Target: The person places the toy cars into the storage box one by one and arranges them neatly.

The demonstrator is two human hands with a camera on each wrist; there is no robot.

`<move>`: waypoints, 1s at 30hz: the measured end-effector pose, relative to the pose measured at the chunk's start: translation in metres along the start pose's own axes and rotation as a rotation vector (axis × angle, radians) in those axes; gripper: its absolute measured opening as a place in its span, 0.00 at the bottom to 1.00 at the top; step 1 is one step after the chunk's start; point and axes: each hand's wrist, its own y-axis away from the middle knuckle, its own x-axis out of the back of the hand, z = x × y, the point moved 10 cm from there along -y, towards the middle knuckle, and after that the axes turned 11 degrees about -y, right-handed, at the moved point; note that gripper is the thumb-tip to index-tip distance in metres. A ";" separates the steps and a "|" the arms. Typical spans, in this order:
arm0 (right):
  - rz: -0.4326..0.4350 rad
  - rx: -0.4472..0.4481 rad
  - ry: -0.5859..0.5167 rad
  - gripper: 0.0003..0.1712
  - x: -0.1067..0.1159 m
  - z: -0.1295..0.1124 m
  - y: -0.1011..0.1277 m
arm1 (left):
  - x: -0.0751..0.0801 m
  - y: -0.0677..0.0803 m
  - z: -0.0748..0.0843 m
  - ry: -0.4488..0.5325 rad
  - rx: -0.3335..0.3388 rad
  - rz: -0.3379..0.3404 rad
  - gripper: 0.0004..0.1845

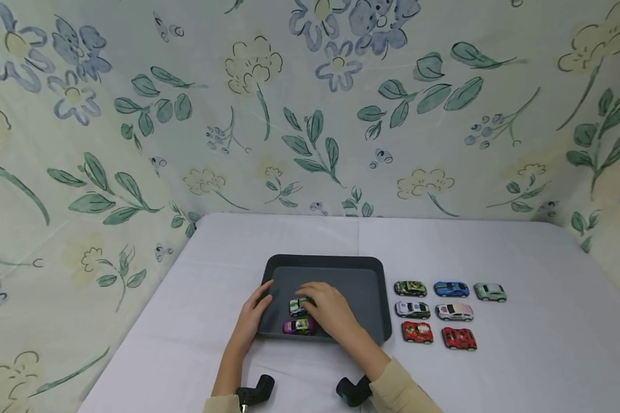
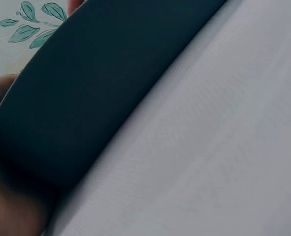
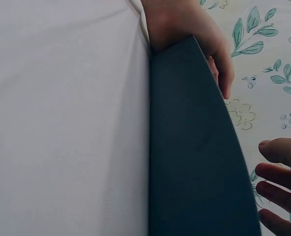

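Note:
In the head view, my left hand [image 1: 249,318] holds the dark grey tray [image 1: 341,275] at its left side, fingertips reaching over the rim. The right wrist view also shows this left hand [image 3: 187,27] at the tray's corner. My right hand [image 1: 330,310] hovers inside the tray over a green-and-white toy car [image 1: 297,307], partly covering it. In the right wrist view its fingers [image 3: 278,196] hang apart above the rim, with nothing visible between them. Just in front of that car lies a purple toy car [image 1: 298,327]. The tray wall [image 2: 86,98] fills much of the left wrist view.
Right of the tray stand several toy cars in rows: a green camouflage one [image 1: 410,288], a blue one [image 1: 451,289], a pale green one [image 1: 490,292], two white ones and two red ones. White cloth [image 1: 537,275] covers the table. Black wrist devices [image 1: 258,390] sit near both sleeves.

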 end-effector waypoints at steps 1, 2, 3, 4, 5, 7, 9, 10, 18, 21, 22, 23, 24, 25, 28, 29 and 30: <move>0.020 -0.007 -0.010 0.13 0.004 -0.001 0.001 | 0.000 0.001 0.000 0.001 -0.001 0.002 0.23; 0.043 -0.012 -0.017 0.14 0.009 -0.001 0.003 | 0.000 0.001 0.000 0.002 -0.004 0.002 0.23; 0.066 -0.014 -0.024 0.14 0.014 -0.002 0.004 | 0.000 0.001 0.000 0.001 -0.005 0.002 0.23; 0.088 -0.016 -0.030 0.14 0.019 -0.003 0.006 | -0.001 0.002 0.000 0.001 -0.004 0.002 0.23; 0.110 -0.017 -0.038 0.14 0.024 -0.003 0.007 | -0.001 0.002 0.000 0.003 -0.001 0.002 0.23; 0.151 -0.011 -0.056 0.15 0.033 -0.004 0.011 | 0.000 0.003 0.001 0.004 0.006 0.000 0.23; 0.197 0.003 -0.072 0.15 0.044 -0.006 0.015 | 0.000 0.005 0.006 0.004 0.011 -0.003 0.23; 0.225 0.012 -0.078 0.15 0.049 -0.006 0.017 | 0.000 0.006 0.009 0.006 0.014 -0.003 0.23; 0.396 0.092 -0.161 0.18 0.089 -0.007 0.038 | 0.001 0.017 0.030 -0.019 -0.005 -0.014 0.23; 0.383 0.091 -0.147 0.20 0.095 -0.005 0.041 | 0.001 0.017 0.030 -0.018 -0.005 -0.012 0.23; 0.378 0.093 -0.142 0.20 0.097 -0.005 0.042 | 0.001 0.018 0.030 -0.013 0.001 -0.013 0.23; 0.379 0.097 -0.126 0.21 0.099 -0.004 0.043 | 0.001 0.018 0.030 -0.009 0.003 -0.014 0.23; 0.381 0.101 -0.110 0.22 0.102 -0.004 0.045 | 0.001 0.017 0.030 -0.005 0.005 -0.015 0.23; 0.384 0.108 -0.091 0.23 0.104 -0.004 0.046 | 0.001 0.017 0.029 -0.005 0.002 -0.014 0.23; 0.396 0.126 -0.018 0.25 0.110 -0.003 0.051 | 0.001 0.016 0.028 0.001 -0.001 -0.015 0.23; 0.400 0.126 0.007 0.26 0.112 -0.002 0.052 | 0.001 0.016 0.028 0.003 -0.003 -0.014 0.23; 0.399 0.124 0.024 0.27 0.113 0.000 0.054 | 0.002 0.017 0.029 0.006 -0.003 -0.014 0.23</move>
